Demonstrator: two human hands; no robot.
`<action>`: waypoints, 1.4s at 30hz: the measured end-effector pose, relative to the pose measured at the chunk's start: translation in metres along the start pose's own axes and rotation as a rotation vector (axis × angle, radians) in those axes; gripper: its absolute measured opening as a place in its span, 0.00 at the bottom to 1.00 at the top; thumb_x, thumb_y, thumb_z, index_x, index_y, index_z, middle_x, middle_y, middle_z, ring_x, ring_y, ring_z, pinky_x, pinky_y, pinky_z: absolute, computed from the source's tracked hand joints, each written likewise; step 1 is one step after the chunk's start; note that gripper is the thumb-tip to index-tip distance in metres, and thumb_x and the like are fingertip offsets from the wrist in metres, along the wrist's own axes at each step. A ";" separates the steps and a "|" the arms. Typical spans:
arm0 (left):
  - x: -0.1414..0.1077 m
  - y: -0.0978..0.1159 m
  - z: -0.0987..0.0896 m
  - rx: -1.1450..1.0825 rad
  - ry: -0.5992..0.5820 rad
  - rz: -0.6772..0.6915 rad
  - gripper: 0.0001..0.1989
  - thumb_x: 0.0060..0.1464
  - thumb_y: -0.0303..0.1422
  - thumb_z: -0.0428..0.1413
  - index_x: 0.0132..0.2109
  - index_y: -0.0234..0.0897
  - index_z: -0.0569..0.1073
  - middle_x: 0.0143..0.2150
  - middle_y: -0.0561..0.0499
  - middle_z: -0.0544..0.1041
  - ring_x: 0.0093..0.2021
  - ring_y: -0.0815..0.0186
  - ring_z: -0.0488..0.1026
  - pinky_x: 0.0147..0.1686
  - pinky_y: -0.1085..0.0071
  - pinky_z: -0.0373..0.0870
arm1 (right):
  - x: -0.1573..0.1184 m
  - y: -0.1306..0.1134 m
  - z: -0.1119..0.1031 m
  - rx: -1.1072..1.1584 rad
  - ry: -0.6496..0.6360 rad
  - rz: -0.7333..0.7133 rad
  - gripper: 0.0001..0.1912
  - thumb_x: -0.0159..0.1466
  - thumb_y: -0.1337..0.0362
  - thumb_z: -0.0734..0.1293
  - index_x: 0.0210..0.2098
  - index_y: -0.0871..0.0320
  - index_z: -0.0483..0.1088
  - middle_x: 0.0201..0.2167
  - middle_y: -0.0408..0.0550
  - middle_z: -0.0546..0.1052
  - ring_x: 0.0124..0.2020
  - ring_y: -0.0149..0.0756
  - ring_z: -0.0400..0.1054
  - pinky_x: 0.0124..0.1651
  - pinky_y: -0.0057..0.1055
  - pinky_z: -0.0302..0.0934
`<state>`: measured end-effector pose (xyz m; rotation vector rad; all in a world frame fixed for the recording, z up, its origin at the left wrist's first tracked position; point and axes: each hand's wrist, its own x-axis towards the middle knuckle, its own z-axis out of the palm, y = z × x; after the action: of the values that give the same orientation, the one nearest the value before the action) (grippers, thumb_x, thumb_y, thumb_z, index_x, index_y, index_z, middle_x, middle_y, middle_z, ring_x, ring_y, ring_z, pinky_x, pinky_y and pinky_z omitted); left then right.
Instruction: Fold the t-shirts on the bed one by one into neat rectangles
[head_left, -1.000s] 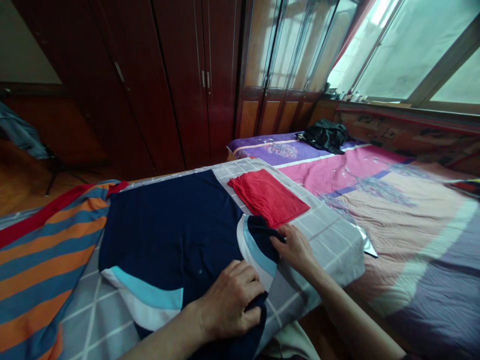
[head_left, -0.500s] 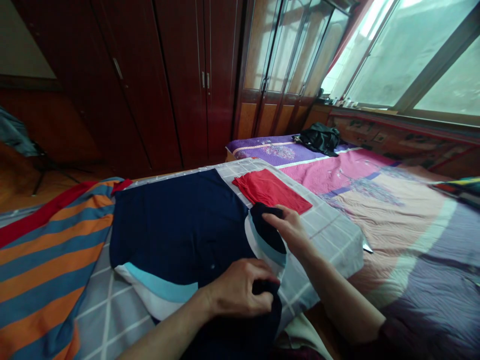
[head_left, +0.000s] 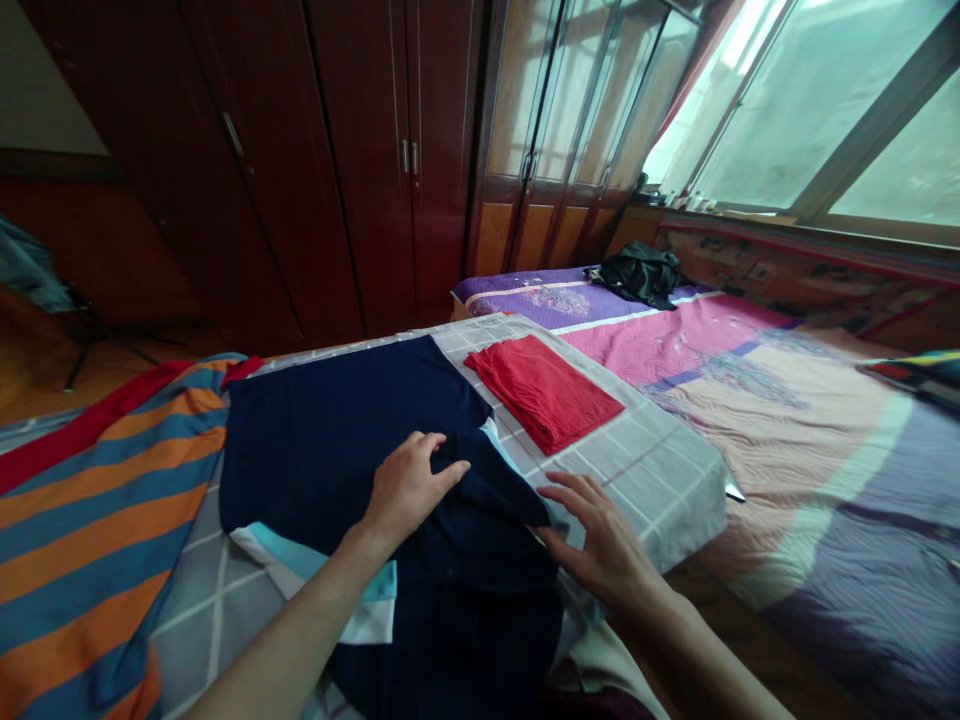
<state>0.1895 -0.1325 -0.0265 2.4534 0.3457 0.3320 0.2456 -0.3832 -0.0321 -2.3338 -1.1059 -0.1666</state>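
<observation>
A navy shirt [head_left: 330,420] with light blue and white bands lies spread on a grey checked cloth [head_left: 675,480]. Above its middle, my left hand [head_left: 409,490] has thumb and forefinger apart, with the fingertips close to or on a fold of navy fabric. My right hand [head_left: 604,545] is at the shirt's right edge, thumb and fingers spread around the folded sleeve end, apparently touching it without a grip. The shirt's right part is folded over, hiding most of that sleeve's pale band. The other pale band shows under my left forearm.
A folded red garment [head_left: 544,390] lies beyond my right hand. To the left is an orange and blue striped garment [head_left: 112,510] with red edging. A bed with a patchwork quilt [head_left: 765,400] and a black heap of cloth [head_left: 637,275] stands at right. Dark red wardrobes [head_left: 360,170] line the back.
Both hands have let go of the navy fabric. My left hand has moved up and left, my right hand down. The raised sleeve end now lies folded over onto the shirt.
</observation>
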 end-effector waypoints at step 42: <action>0.011 -0.024 0.014 0.068 0.096 -0.047 0.16 0.55 0.31 0.51 0.51 0.41 0.72 0.48 0.50 0.76 0.45 0.59 0.73 0.44 0.67 0.68 | -0.021 -0.043 0.015 0.087 -0.195 -0.278 0.10 0.61 0.74 0.59 0.38 0.57 0.68 0.30 0.47 0.68 0.34 0.37 0.58 0.35 0.33 0.53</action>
<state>0.2003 -0.1183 -0.0501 2.4970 0.4617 0.4248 0.1979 -0.3681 -0.0335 -2.1463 -1.5017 0.0089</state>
